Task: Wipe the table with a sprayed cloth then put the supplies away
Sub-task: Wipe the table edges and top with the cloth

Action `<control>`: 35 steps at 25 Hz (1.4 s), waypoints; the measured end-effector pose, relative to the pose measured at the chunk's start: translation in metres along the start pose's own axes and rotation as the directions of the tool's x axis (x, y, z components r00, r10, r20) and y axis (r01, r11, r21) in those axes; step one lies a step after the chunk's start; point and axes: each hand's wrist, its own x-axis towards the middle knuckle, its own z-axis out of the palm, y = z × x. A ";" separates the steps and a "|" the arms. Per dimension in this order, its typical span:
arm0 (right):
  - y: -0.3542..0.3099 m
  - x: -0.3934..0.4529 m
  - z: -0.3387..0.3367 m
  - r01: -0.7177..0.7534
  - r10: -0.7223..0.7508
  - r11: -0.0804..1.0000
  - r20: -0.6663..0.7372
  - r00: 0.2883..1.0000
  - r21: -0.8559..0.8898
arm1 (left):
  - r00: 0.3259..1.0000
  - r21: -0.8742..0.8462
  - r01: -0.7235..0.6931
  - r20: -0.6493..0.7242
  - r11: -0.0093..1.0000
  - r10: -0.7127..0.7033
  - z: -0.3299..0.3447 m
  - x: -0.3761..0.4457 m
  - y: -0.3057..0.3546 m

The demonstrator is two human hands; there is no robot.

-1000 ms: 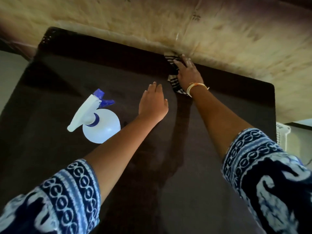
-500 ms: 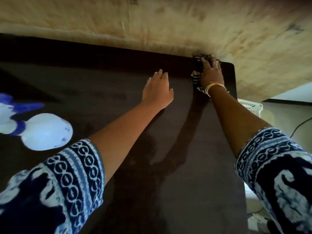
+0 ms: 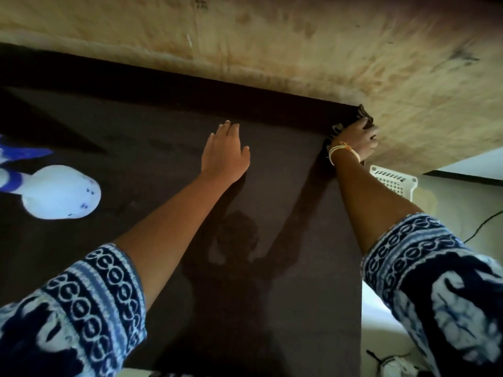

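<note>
The cloth (image 3: 363,115), dark and striped, is pressed against the far right corner of the worktop (image 3: 163,126) and is largely hidden beneath the right hand (image 3: 356,138), whose fingers are curled over it at the very edge; only a bunched dark end past the fingertips and a pale scrap beside the wrist can be seen. Pale bangles (image 3: 343,149) are worn on that wrist. The left hand (image 3: 224,153) is laid flat on the worktop, well apart from the cloth, with its fingers straight and close together and nothing held. A white spray bottle (image 3: 60,191) with a blue collar and trigger is seen near the left border, its head cut off by the frame; whether it stands or lies cannot be told. Both forearms are bare below blue-and-white patterned sleeves (image 3: 89,289). The worktop is dark brown and glossy, and the shadow of the person is thrown across it. Behind it a stained beige wall (image 3: 272,44) is met. Past the right edge a white perforated basket (image 3: 394,180) is seen just below the right forearm, and a thin dark cable (image 3: 481,225) is draped against a pale surface.
</note>
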 end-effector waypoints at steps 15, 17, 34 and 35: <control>0.025 -0.240 -0.044 -0.411 -0.042 0.127 0.419 0.907 0.903 | 0.973 -0.355 -0.086 0.171 0.931 0.155 -0.039 -0.133 -0.041; 0.038 -0.291 -0.048 -0.620 -0.210 -0.192 0.585 0.783 0.761 | 0.973 -0.425 0.010 0.214 0.905 0.090 -0.038 -0.152 -0.048; 0.099 -0.547 -0.050 -0.795 -0.688 -0.069 0.548 0.476 0.603 | 0.906 -0.840 0.420 0.409 0.342 -0.108 -0.058 -0.352 -0.159; 0.091 -0.554 -0.051 -0.797 -0.697 -0.061 0.546 0.465 0.601 | 0.912 -0.844 0.408 0.390 0.349 -0.122 -0.064 -0.354 -0.167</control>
